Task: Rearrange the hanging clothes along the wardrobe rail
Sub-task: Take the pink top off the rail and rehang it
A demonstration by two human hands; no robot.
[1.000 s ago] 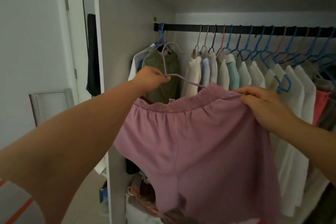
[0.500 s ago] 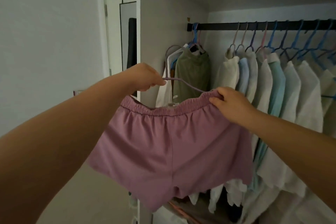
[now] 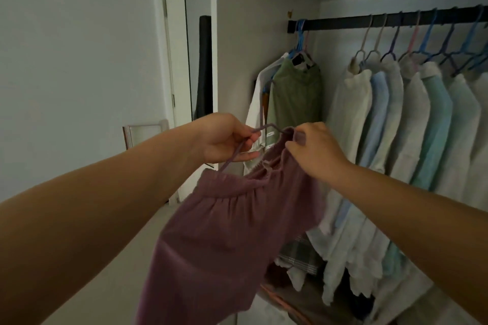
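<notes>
Pink-purple shorts [image 3: 224, 240] hang off the rail, held in front of the wardrobe. My left hand [image 3: 224, 140] grips their thin purple hanger [image 3: 239, 149]. My right hand [image 3: 313, 150] pinches the bunched elastic waistband at the hanger's right end. The black rail [image 3: 343, 24] runs across the upper right. At its left end hang a green garment [image 3: 297, 95] and a white one [image 3: 260, 95]. Further right is a row of pale shirts [image 3: 412, 119] on coloured hangers, with a gap on the rail between the two groups.
The wardrobe's white side panel [image 3: 245, 34] stands just left of the rail. A door with a dark mirror [image 3: 203, 60] is behind it. A checked garment [image 3: 298, 253] and folded items lie low in the wardrobe. Bare wall on the left.
The shorts have dropped lower and tilted, and their waistband is now bunched toward the right. My right hand slid left along the waistband toward my left hand. The view turned left.
</notes>
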